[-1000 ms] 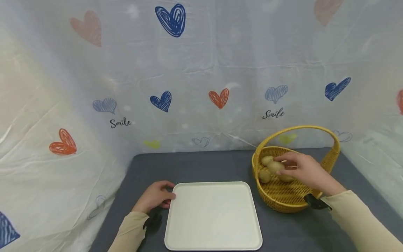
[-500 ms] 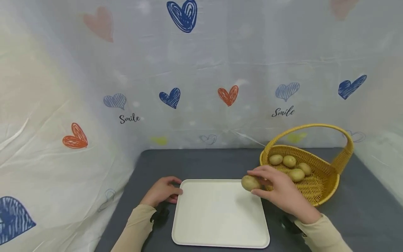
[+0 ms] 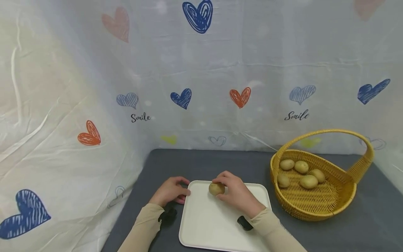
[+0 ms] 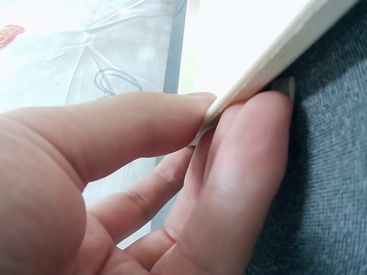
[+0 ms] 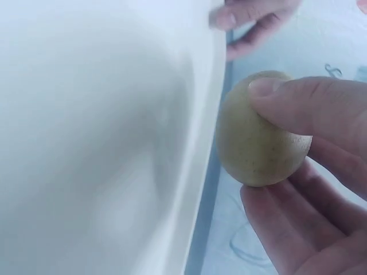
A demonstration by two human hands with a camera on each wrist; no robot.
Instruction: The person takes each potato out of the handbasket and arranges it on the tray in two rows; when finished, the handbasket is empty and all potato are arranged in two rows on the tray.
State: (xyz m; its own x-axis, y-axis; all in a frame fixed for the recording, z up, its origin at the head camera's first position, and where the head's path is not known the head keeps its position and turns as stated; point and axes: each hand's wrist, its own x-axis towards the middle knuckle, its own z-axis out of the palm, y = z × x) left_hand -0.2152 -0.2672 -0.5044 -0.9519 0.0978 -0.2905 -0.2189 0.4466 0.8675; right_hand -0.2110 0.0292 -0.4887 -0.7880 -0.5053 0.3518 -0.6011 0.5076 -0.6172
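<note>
Potato [image 3: 216, 189] pinched in R hand [image 3: 235, 193] nr tray [image 3: 204, 220] far edge; L hand [image 3: 170, 191] pinching rim.

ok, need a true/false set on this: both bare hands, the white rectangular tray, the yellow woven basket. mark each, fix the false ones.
1. The right hand holds a rounded tan potato. True.
2. The left hand is clear of the white rectangular tray. False: it pinches the tray's edge.
3. Five more potatoes lie in the yellow woven basket. True.
4. The basket stands on the person's left of the tray. False: it stands on the right.
5. The basket's arched handle is folded down flat. False: it stands up over the basket.
</note>
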